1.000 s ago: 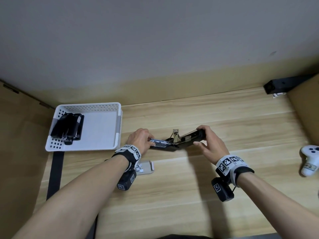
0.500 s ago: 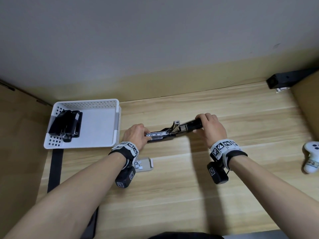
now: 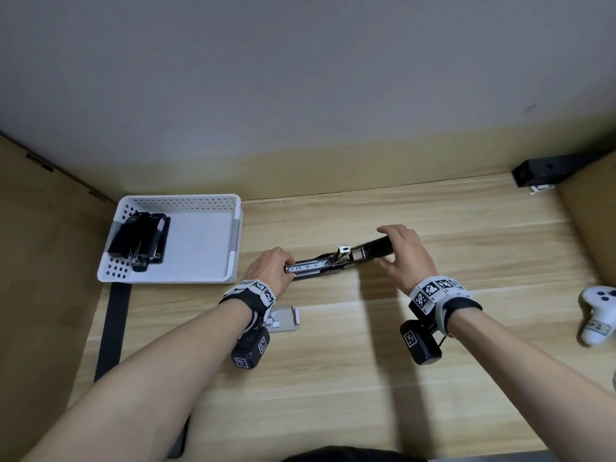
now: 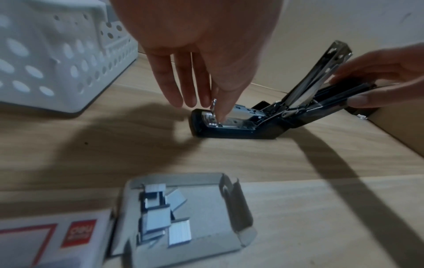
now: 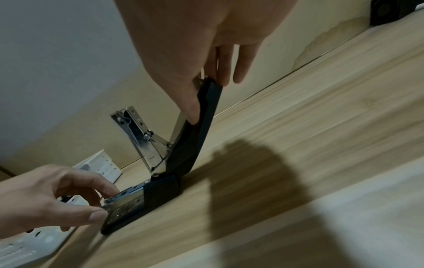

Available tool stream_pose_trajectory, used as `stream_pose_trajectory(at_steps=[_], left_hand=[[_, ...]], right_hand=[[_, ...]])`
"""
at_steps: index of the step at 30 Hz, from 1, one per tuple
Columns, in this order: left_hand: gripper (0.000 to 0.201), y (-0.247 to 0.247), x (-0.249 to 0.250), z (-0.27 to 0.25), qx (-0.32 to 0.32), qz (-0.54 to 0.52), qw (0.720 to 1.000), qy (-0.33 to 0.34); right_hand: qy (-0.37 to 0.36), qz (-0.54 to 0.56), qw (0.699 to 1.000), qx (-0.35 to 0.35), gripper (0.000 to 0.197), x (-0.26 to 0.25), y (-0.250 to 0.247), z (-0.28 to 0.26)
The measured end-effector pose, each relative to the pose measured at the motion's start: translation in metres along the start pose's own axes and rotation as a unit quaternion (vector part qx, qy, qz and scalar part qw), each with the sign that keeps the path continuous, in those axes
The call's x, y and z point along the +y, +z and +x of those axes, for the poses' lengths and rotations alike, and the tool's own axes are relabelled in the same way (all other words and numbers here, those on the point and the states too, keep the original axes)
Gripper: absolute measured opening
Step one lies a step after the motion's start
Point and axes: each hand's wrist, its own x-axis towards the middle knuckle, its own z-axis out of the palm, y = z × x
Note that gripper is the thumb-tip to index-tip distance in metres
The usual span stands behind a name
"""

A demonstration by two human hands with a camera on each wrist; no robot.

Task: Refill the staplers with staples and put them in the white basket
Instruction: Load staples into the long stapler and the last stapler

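An opened black stapler [image 3: 336, 265] lies on the wooden table, its metal magazine [image 4: 238, 117] bared. My left hand [image 3: 271, 270] is at the magazine's front end, thumb and forefinger pinching a small strip of staples [image 4: 213, 106] down into it. My right hand [image 3: 401, 253] grips the lifted black cover [image 5: 207, 110] between thumb and fingers. The white basket [image 3: 235, 235] stands to the left with finished black staplers [image 3: 140, 241] along its left side. An open staple box [image 4: 229, 208] with several strips lies near my left wrist.
A white game controller [image 3: 598, 315] lies at the right edge. A black block [image 3: 540, 171] sits in the back right corner beside a cardboard wall [image 3: 586, 221]. Cardboard also lines the left side, and a black strap [image 3: 113, 321] runs under the basket.
My right hand slid over the cover and now grips its far end with the cover raised. My left hand has stayed at the magazine's front.
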Motion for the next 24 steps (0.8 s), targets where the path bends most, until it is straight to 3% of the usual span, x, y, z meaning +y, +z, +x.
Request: stream_pose_trajectory(at_steps=[5, 10, 13, 19, 24], left_hand=[[0.017, -0.020, -0.010, -0.031, 0.009, -0.034, 0.999, 0.010], [0.037, -0.023, -0.031, -0.069, -0.005, -0.070, 0.997, 0.026], [0.038, -0.022, -0.048, -0.087, -0.013, -0.060, 0.998, 0.031], [0.031, -0.008, -0.080, -0.109, -0.038, -0.070, 0.995, 0.052], [0.028, 0.010, -0.101, -0.114, -0.040, -0.105, 0.992, 0.051]], right_hand=[[-0.032, 0.013, 0.997, 0.071, 0.062, -0.021, 0.005, -0.015], [-0.049, 0.022, 0.994, 0.091, 0.061, -0.053, 0.017, -0.035], [-0.056, 0.040, 0.993, 0.099, 0.052, -0.074, 0.029, -0.041], [-0.102, 0.050, 0.993, -0.045, 0.004, -0.119, 0.071, -0.051], [-0.092, 0.002, 0.985, -0.149, 0.012, -0.155, 0.115, -0.053]])
